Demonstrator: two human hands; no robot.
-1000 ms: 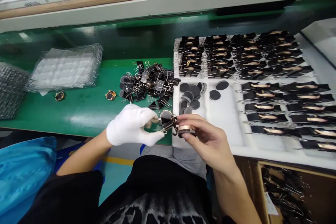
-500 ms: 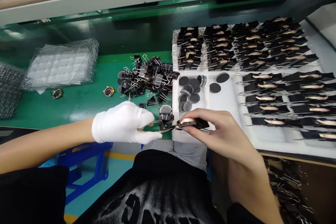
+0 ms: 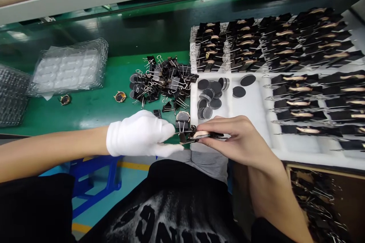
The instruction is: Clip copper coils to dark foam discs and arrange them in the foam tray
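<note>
In a white glove, my left hand pinches the wire handles of a black binder clip between thumb and fingers. The clip's jaws are at the left edge of a rose-gold watch case; how far they reach over it I cannot make out. My bare right hand grips that case edge-on between thumb and fingers, with another black clip partly hidden at its right side. Just beyond the hands, a round watch piece with a grey disc lies with a binder clip on it.
A pile of binder clips lies ahead on the green table. Grey discs sit in a white foam tray, with rows of clipped watch cases rightward. Two loose watch cases and clear plastic trays are leftward.
My left hand has moved slightly right, bringing the clip closer against the watch case. The clip's handles now reach further along toward my right fingers. The camera view has shifted a little.
</note>
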